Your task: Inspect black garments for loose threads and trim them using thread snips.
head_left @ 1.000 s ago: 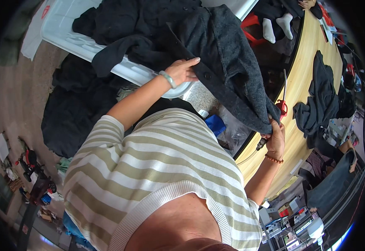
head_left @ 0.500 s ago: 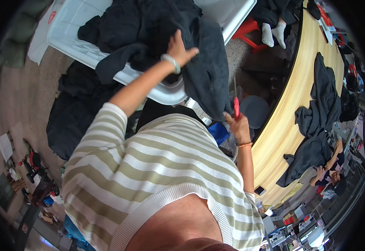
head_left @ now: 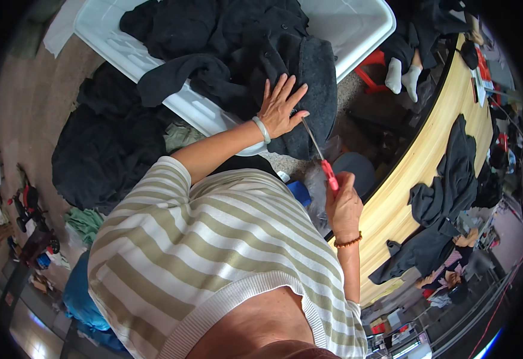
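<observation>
My left hand (head_left: 279,107) lies flat, fingers spread, on a dark grey garment (head_left: 315,84) that hangs over the rim of a white plastic tub (head_left: 357,24). A pale bangle sits on that wrist. My right hand (head_left: 344,206) grips red-handled scissors (head_left: 321,154). Their thin blades point up and reach the garment right beside my left fingers. A bead bracelet is on the right wrist. My striped top fills the lower middle of the view.
More black clothes fill the tub and lie heaped on the floor (head_left: 102,149) at its left. A curved wooden table (head_left: 405,197) on the right carries dark garments (head_left: 447,179). A red stool (head_left: 375,69) and someone's white-socked feet (head_left: 402,75) are beyond the tub.
My right hand has swung the scissors from the wooden table's edge over to the garment. My left hand has slid down and flattened on the cloth.
</observation>
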Tool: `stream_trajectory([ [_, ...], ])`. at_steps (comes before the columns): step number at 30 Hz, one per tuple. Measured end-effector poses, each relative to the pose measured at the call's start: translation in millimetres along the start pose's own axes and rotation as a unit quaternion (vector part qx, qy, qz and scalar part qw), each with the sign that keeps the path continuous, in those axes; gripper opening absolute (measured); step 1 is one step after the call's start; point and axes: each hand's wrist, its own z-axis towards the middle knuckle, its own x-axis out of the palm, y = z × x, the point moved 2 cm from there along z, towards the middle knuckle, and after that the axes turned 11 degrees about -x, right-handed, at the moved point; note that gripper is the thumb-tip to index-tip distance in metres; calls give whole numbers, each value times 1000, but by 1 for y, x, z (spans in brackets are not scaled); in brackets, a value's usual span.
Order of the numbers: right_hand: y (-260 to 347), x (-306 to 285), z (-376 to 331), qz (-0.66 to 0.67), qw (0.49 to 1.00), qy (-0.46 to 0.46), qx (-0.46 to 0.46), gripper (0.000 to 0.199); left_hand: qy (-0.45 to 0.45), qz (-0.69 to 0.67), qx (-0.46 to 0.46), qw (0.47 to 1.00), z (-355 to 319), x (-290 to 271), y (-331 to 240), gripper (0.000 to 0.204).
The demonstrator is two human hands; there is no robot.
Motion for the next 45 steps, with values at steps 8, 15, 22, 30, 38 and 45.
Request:
stream_trajectory([
  [8,27,-18,92,-102,979,67,-163,24,33,-2,0,999,2,0,-4,77],
  [15,45,-31,175,-206,940,60,-264,27,45,-1,6,999,2,-1,-5,73],
  [22,18,-65,58,-121,949,246,-155,34,24,-17,-4,1000,-1,-3,4,66],
  [30,-2,-38,-16,-12,981,191,-37,29,133,88,257,953,-26,-7,-26,62],
  [38,-13,8,-52,72,992,87,-48,22,137,212,282,926,-39,-10,-27,79],
  [45,-51,26,-70,71,986,-135,61,31,141,39,191,971,3,-24,-46,43],
])
